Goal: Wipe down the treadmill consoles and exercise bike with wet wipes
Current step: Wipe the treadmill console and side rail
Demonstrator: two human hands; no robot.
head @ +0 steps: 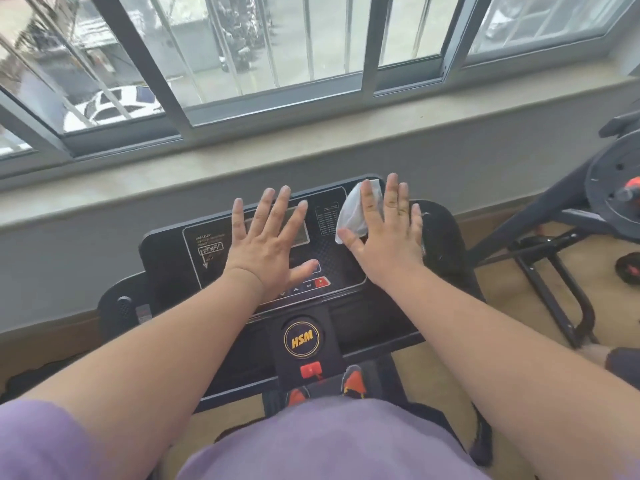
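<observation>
white damp wipe (353, 211), likely limp, light; pressed flat on black treadmill console (166, 251) under right hand (388, 237), fingers straight; left hand (266, 244) splayed, empty.

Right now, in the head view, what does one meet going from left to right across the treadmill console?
Printed label → left hand → wet wipe → right hand → exercise bike beside the treadmill console.

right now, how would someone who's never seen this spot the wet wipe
Start at the black treadmill console below the window sill. On its upper right part, the right hand lies flat with straight fingers. The wet wipe is the crumpled white sheet under its index finger and thumb, the only white thing on the dark panel.
</observation>
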